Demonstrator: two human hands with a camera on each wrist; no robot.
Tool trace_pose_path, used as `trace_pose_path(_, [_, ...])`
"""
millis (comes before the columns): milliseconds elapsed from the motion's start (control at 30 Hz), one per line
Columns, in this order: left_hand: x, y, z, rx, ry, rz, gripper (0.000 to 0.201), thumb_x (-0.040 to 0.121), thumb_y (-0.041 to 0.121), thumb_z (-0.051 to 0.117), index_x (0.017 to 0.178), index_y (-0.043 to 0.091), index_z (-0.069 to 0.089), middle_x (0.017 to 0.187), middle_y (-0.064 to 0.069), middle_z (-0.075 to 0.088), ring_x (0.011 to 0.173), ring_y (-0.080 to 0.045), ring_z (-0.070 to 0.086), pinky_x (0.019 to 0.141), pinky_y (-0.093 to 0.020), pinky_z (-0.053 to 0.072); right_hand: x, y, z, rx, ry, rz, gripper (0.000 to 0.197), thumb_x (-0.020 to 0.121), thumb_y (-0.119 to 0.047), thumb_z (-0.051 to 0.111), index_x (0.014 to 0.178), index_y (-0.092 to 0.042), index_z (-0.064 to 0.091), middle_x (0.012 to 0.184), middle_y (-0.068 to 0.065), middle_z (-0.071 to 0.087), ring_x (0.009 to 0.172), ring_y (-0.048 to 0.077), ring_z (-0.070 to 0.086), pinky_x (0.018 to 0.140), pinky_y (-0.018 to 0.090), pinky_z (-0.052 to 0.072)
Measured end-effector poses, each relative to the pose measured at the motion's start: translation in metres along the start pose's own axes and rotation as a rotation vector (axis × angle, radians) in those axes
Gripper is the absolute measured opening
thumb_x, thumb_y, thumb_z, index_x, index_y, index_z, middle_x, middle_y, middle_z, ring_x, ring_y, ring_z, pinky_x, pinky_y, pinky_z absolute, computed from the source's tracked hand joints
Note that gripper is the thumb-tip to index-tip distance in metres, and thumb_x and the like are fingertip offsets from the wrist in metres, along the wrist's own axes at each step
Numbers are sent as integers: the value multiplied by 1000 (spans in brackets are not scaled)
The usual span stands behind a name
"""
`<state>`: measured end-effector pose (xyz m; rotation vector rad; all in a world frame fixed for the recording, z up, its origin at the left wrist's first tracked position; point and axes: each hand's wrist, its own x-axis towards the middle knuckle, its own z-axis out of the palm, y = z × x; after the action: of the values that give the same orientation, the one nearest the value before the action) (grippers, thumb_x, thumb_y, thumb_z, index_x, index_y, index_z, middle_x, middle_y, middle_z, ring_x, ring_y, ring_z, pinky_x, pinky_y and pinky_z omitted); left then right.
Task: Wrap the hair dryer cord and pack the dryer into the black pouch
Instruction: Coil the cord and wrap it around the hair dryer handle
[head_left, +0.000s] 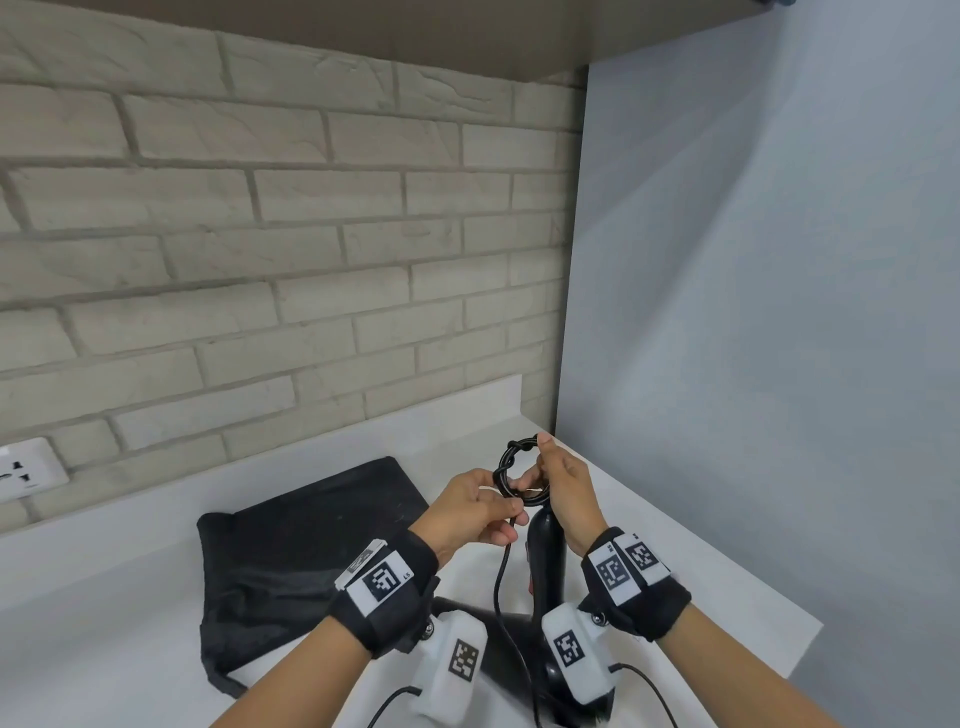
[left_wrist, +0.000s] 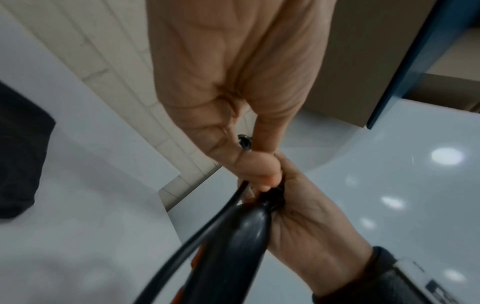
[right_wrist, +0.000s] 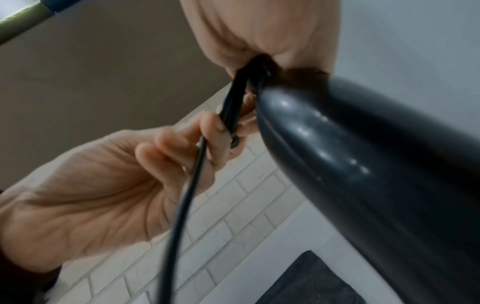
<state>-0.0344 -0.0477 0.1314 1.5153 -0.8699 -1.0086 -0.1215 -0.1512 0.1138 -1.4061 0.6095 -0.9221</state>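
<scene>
While right hand (head_left: 563, 493) grips small coil of cord (head_left: 519, 475) above dryer (head_left: 545, 551) handle, left hand (head_left: 475, 512) pinches loose strand; we'd keep loops even, tension light. Black pouch (head_left: 306, 551) lies flat on surface (head_left: 675, 561), just left.

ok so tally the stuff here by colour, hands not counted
black: 3, the hair dryer, its cord coiled at the top, and the pouch
white: 2, the countertop and the wall socket
total: 5
</scene>
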Motion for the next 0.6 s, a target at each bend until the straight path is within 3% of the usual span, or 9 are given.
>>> trace_pose_path(133, [2,-1,-1,21,27,42,24,87,3,59,107,5,48,76,-8,64,49,-8,60,52,-17,52,1,-3,-2,-57,-3,6,44,98,-34,38,62,-8,45,54,6,53,50,11,49,50,8,41])
trace_pose_path(233, [5,-3,1,35,46,91,22,87,1,59,104,6,45,75,-9,64,48,-8,60,52,-18,52,2,-5,-3,-99,-7,52,46,97,-39,37,60,-12,39,55,5,49,50,12,43,49,12,38])
trace_pose_path(467, [15,-6,4,106,66,177,21,88,-1,55,101,9,42,76,-8,62,46,-7,58,52,-18,52,7,-12,-10,-125,-86,173,45,97,-44,32,66,-12,39,60,5,52,46,16,53,45,15,42])
trace_pose_path(533, [16,-4,4,153,74,204,21,88,0,55,102,10,43,74,-5,64,46,-5,56,53,-16,48,10,-14,-12,-65,-89,192,41,98,-40,32,71,-12,43,55,5,53,43,17,55,48,20,48])
trace_pose_path(600, [17,-1,3,221,80,231,23,88,1,55,105,10,43,72,-2,64,47,0,54,54,-11,43,13,-17,-14,-37,-91,208,34,99,-35,31,80,-13,48,49,3,57,47,20,58,59,31,52])
